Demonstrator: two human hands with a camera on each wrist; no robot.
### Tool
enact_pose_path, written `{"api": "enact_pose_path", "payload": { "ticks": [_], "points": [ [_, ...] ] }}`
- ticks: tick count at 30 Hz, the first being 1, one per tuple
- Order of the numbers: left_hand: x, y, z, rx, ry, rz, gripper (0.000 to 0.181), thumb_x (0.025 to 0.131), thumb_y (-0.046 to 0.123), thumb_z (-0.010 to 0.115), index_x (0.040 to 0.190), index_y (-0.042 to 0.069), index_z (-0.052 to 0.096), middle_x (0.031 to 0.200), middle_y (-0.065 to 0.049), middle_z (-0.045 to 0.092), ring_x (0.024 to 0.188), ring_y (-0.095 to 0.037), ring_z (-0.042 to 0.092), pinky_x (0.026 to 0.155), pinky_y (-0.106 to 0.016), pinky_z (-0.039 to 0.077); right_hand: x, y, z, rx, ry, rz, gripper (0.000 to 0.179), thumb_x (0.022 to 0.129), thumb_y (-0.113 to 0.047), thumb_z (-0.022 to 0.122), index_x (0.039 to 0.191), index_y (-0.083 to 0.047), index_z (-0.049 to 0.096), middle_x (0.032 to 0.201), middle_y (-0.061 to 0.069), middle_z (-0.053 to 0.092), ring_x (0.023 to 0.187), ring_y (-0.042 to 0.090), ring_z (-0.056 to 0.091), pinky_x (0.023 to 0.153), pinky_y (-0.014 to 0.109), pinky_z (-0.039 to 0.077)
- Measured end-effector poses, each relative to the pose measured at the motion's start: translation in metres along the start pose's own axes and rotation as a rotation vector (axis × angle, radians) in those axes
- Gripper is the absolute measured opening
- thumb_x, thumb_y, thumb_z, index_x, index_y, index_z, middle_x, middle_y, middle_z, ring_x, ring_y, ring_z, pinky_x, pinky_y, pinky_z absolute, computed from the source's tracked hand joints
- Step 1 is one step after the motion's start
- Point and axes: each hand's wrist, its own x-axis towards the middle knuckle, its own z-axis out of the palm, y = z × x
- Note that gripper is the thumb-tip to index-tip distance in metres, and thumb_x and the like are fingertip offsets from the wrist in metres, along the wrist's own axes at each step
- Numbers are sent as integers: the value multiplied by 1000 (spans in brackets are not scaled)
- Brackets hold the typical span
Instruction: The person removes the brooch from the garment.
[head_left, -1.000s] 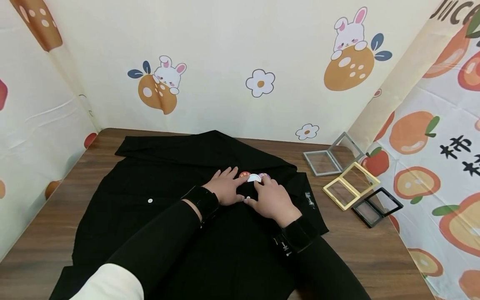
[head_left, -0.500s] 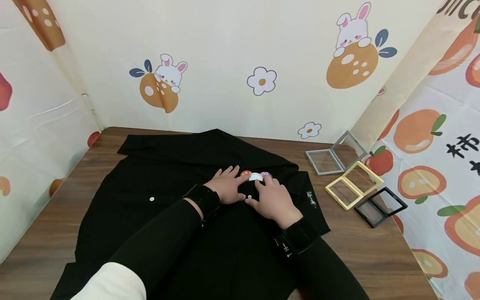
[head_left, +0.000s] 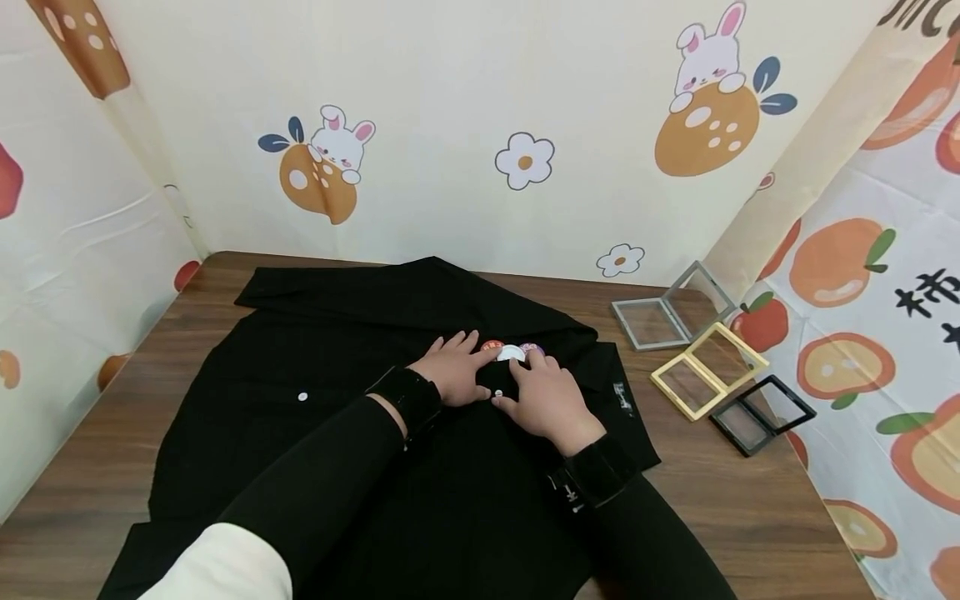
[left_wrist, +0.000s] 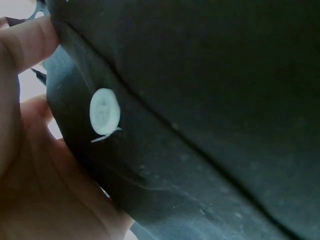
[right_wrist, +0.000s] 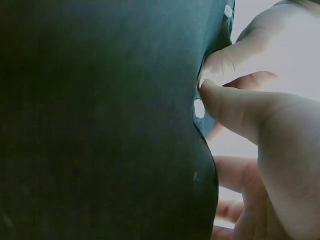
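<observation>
A black shirt [head_left: 322,333] with white buttons lies spread over the wooden table in the head view. Near its middle show a red round badge [head_left: 491,345], a white disc [head_left: 512,353] and a purple round badge [head_left: 531,347], side by side. My left hand [head_left: 452,372] has its index fingertip at the white disc and its thumb on the cloth. Opposite, my right hand [head_left: 551,402] has bent fingers at the disc and its thumb beside a white button [head_left: 498,392]. In the wrist views, digits pinch the cloth near buttons [left_wrist: 105,111]; the fold hides some fingertips.
Right of the shirt stand three open hinged square frames with clear panels: grey [head_left: 651,323], yellow [head_left: 688,387] and black [head_left: 742,425]. Patterned cloth walls [head_left: 442,150] border the table [head_left: 720,500] at the back and sides.
Both hands keep their place at the white disc and the button, with hardly any finger movement. The whole head view has shifted slightly.
</observation>
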Motion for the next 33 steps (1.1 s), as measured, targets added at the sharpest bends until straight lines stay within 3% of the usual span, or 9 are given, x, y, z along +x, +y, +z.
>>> {"api": "enact_pose_path", "payload": {
  "ticks": [10,33],
  "points": [
    [1,3,0,-13,-10,4,75,102,49,61,166,34,24,172,-10,9,158,-31,7,124,-56,8,-2,2,1,-5,11,8,70,96,-52,70,150,-9,55,155,22,42,134,39,47,102,54,47],
    [-1,1,-1,-4,-8,-8,75,102,49,61,165,36,23,172,-9,10,158,-30,7,124,-56,10,0,2,0,-12,22,-21,69,99,-51,66,152,-10,53,158,22,39,136,40,45,103,55,46]
  ]
}}
